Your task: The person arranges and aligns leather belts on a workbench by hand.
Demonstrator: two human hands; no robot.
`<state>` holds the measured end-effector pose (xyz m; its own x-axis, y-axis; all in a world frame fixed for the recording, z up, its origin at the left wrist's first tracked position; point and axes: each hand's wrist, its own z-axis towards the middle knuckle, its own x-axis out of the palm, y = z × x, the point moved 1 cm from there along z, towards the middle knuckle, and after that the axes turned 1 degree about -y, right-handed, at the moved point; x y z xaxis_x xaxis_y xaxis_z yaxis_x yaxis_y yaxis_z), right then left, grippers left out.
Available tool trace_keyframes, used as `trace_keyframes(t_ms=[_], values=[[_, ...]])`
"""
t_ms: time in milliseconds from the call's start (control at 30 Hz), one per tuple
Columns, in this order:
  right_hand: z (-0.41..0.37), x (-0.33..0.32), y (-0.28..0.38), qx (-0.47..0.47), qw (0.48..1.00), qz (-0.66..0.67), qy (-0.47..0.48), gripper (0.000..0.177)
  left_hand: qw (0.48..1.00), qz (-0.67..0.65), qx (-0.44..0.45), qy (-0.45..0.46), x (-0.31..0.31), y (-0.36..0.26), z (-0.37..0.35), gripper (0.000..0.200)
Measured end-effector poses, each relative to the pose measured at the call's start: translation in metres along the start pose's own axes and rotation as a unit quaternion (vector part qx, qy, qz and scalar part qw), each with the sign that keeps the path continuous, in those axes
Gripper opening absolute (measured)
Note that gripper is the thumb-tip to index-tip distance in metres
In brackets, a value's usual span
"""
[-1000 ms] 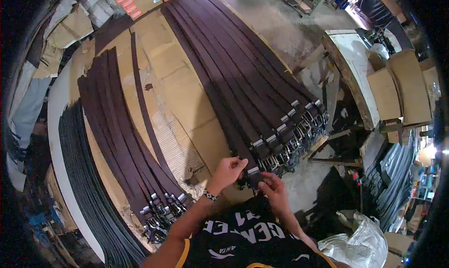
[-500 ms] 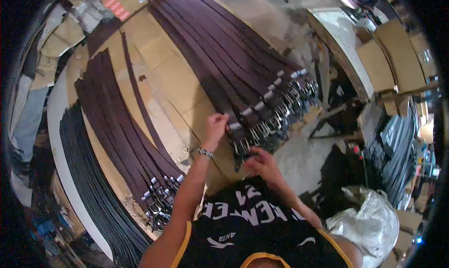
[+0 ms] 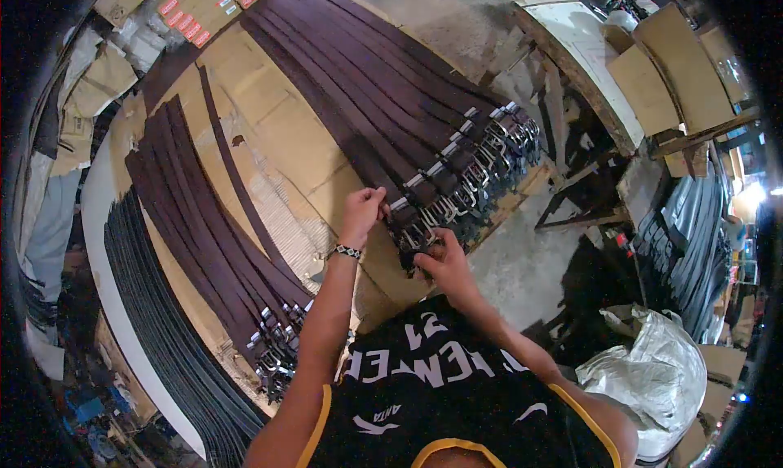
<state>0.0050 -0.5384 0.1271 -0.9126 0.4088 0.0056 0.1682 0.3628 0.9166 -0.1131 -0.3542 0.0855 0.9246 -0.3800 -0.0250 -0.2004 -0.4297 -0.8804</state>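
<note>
A wide fan of dark brown belts (image 3: 359, 68) lies on the cardboard-covered table, its metal buckles (image 3: 477, 174) bunched at the near right end. My left hand (image 3: 364, 213) is closed in a pinch on the edge of the nearest belt, beside its silver keeper. At that belt's buckle end, my right hand (image 3: 441, 260) has thumb and fingers pinched around the buckle. A second bundle of brown belts (image 3: 192, 199) lies to the left, with a single brown strap (image 3: 232, 162) between the two groups. Black belts (image 3: 155, 297) lie at the far left.
Cardboard (image 3: 285, 117) covers the tabletop. Boxes with red labels (image 3: 196, 11) stand at the far end. On the right are a wooden-edged board (image 3: 571, 52), open cartons (image 3: 681, 68), hanging dark straps (image 3: 689, 248) and a silvery sack (image 3: 644, 378).
My right hand has moved up and closed on the buckle end. My left hand remains at the belt edge. The whole view has shifted slightly.
</note>
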Motion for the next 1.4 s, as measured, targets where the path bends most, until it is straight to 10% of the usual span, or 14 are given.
trace_keyframes(t_ms=[167, 767, 933, 1067, 1400], values=[[0.001, -0.016, 0.000, -0.132, 0.944, -0.300, 0.019, 0.049, 0.997, 0.051, 0.058, -0.018, 0.004, 0.023, 0.022, 0.030], [-0.018, -0.030, 0.017, -0.093, 0.869, -0.481, -0.062, 0.022, 0.961, 0.190, 0.158, -0.122, 0.005, 0.025, 0.000, 0.037], [-0.014, -0.019, 0.055, -0.203, 0.817, -0.516, -0.155, 0.056, 0.849, 0.306, 0.383, -0.198, 0.021, 0.018, -0.020, 0.063], [0.008, -0.015, 0.059, -0.254, 0.773, -0.570, -0.117, 0.088, 0.846, 0.365, 0.374, -0.107, 0.038, -0.004, -0.035, 0.065], [0.028, -0.022, 0.044, -0.265, 0.751, -0.593, -0.116, 0.100, 0.870, 0.308, 0.376, -0.084, 0.065, 0.009, -0.037, 0.064]])
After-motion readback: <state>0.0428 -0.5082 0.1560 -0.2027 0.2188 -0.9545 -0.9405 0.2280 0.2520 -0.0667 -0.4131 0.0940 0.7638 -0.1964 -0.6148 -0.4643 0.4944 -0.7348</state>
